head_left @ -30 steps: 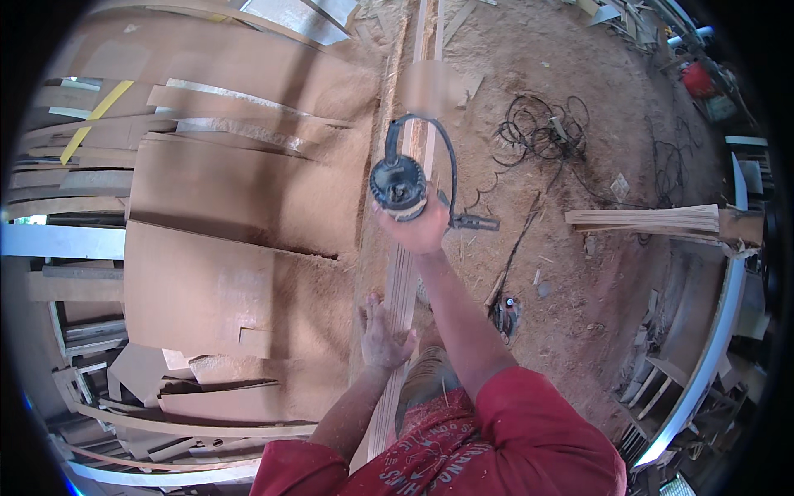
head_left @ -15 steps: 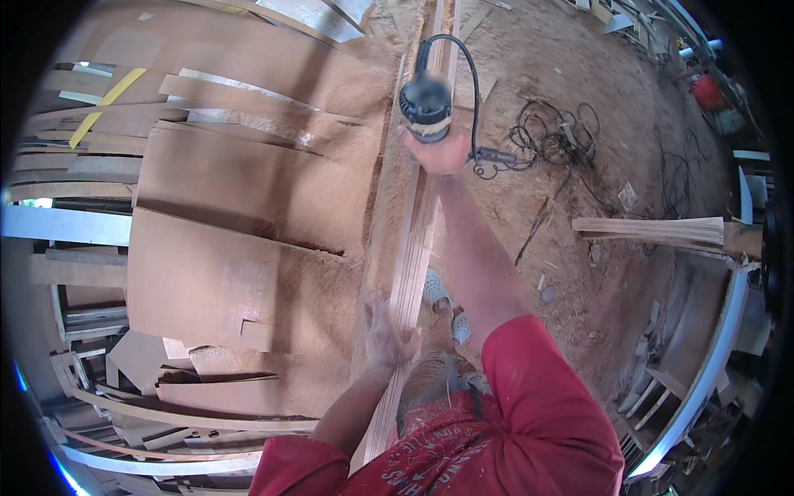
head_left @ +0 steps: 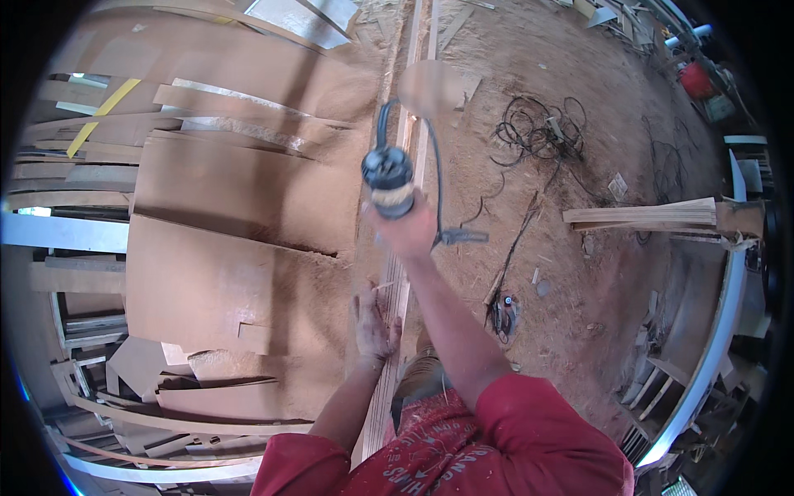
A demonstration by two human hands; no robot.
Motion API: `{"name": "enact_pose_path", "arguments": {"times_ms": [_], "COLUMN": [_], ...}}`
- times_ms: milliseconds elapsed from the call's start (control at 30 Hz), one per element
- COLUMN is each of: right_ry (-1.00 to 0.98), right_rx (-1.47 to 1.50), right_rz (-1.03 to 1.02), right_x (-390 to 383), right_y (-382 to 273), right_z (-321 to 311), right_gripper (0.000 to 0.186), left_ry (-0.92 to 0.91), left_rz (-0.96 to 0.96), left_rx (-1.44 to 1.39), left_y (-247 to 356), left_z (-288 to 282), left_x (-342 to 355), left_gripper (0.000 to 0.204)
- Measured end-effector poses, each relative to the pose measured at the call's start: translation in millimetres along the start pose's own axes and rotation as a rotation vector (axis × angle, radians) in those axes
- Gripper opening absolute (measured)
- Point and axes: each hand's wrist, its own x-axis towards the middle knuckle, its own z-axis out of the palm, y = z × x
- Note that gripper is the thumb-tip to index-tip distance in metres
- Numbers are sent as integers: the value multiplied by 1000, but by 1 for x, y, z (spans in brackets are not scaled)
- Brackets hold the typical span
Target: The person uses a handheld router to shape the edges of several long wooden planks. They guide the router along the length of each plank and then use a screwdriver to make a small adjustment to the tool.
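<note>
My right hand (head_left: 401,227) is shut on a black hand power tool (head_left: 386,178) with a pale band round it and a thick cable. The tool sits over a long, narrow bundle of grooved wooden strips (head_left: 397,289) that runs away from my body. My left hand (head_left: 372,331) grips these strips nearer to me, its thumb on the right side and its fingers along the left. Sawdust coats the surfaces around them. What lies under the tool is hidden by my right hand.
Large brown sheets (head_left: 198,281) and offcuts cover the left side. On the dusty floor at right lie coiled cables (head_left: 538,132) and a small object (head_left: 506,310). A plank stack (head_left: 637,213) juts in from the right, and a red container (head_left: 695,81) stands at back right.
My right hand and the tool went forward along the strips, then came back toward me, slightly left of where they started. My left hand shifted a little forward and left.
</note>
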Motion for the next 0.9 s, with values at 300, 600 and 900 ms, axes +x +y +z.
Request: {"name": "enact_pose_path", "arguments": {"times_ms": [300,600,900], "right_ry": [48,78,169], "right_rx": [55,90,40], "right_rz": [-113,-207,-292], "right_x": [-65,-42,30], "right_y": [30,24,7], "right_z": [-3,1,7], "right_gripper": [63,59,63], "left_ry": [193,172,174], "left_rz": [15,3,17], "left_rx": [-56,44,27], "left_y": [5,8,14], "left_z": [6,4,-4], "left_x": [-4,-3,2], "left_gripper": [95,96,91]}}
